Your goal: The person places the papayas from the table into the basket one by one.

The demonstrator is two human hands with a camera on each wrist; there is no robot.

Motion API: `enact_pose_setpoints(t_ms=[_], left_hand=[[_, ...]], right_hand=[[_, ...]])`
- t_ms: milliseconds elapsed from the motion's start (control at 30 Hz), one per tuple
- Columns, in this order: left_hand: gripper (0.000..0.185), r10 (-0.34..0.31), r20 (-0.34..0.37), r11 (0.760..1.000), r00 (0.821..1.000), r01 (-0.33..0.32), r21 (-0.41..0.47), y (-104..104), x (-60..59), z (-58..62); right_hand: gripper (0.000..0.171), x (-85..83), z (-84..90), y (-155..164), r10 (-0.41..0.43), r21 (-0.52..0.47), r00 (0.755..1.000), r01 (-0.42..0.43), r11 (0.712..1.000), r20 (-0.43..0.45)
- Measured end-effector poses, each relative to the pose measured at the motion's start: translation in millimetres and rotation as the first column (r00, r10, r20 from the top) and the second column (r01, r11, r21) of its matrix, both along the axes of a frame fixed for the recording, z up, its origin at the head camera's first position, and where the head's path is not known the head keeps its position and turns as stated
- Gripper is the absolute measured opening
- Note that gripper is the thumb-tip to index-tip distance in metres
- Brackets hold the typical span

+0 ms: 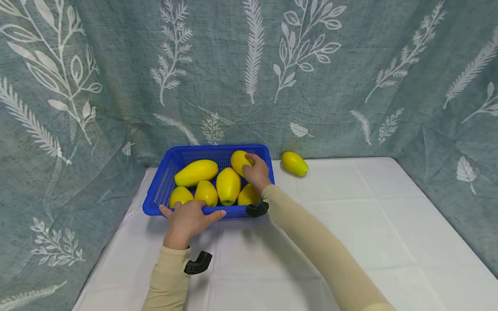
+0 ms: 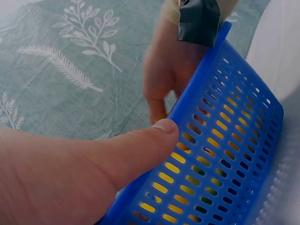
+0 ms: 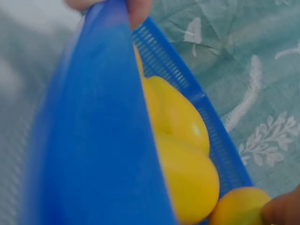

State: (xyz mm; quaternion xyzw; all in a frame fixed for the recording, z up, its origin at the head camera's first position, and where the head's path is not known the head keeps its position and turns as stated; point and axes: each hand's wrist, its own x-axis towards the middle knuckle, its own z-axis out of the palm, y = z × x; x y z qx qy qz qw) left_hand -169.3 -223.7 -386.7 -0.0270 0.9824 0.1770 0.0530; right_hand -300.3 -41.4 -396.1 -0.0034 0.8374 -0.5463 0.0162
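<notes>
A blue plastic basket (image 1: 159,194) with slotted walls holds several smooth yellow papayas, one long papaya (image 1: 196,172) lying at its left. My left hand (image 1: 190,219) grips the front rim, the thumb (image 2: 150,143) on the outer side; its other fingers are partly hidden behind the rim. At the basket's back right, my right hand (image 1: 257,172) pinches a papaya (image 1: 239,161) between thumb and fingers. In the right wrist view that papaya (image 3: 239,206) shows at the bottom, beside another papaya (image 3: 187,178). Whether the held fruit touches the basket floor cannot be seen.
One more yellow papaya (image 1: 294,163), greenish at its tip, lies on the white tablecloth (image 1: 362,207) right of the basket. A grey-green leaf-patterned curtain (image 1: 218,77) hangs close behind the basket and along both sides. Black wrist devices (image 1: 197,263) sit on both sleeves.
</notes>
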Motion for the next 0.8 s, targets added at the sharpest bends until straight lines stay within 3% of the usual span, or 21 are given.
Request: enact_pose_setpoints(t_ms=[300, 567, 800], left_hand=[[0.077, 0.006, -0.023, 1.0, 1.0, -0.006, 0.009, 2, 0.9, -1.9], [0.079, 0.002, -0.016, 1.0, 1.0, -0.001, 0.016, 3, -1.0, -3.2], [0.079, 0.006, 0.004, 1.0, 1.0, -0.006, 0.008, 1, -0.6, -2.0]], right_hand=[[0.053, -0.5, -6.7, 2, 0.0, 0.046, 0.997, -0.004, 0.999, 0.082], [0.049, -0.7, -7.0, 4, -0.003, 0.057, 0.996, -0.002, 0.998, 0.086], [0.055, -2.7, 9.6, 11, 0.063, -0.028, 0.992, -0.06, 0.998, 0.112]])
